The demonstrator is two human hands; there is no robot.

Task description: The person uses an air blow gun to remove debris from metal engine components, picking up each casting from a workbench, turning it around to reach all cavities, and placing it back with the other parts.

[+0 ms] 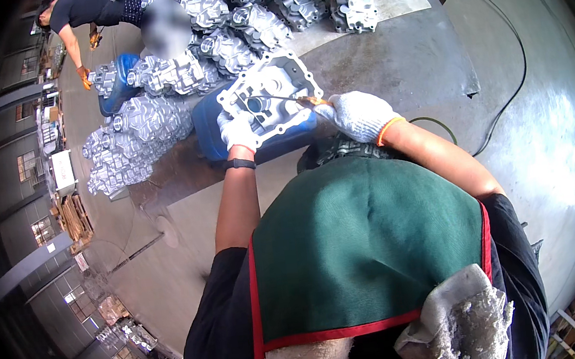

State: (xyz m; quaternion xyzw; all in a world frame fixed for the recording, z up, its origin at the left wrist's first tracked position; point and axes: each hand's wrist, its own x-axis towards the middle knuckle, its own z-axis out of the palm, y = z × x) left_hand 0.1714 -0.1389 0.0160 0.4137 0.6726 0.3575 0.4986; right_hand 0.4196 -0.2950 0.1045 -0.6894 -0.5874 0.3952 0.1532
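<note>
A pale grey cast metal housing (280,81) with a flanged, bolt-holed rim lies tilted, its hollow side facing me, on a blue plastic container (209,126). My left hand (238,131), in a white knit glove, grips the housing's near left rim; its fingertips are partly hidden. In my right hand (365,115), gloved too, is a thin-rod hand tool with an orange handle (314,101). Its dark rod reaches left across the cavity toward a round bore (254,104). What kind of tip it has is too small to tell.
Several similar castings (256,27) crowd the far side, and more (137,133) are piled at left. A co-worker (94,8) in orange gloves bends over a casting by another blue container (122,85). A black cable (521,68) curves along the floor at right.
</note>
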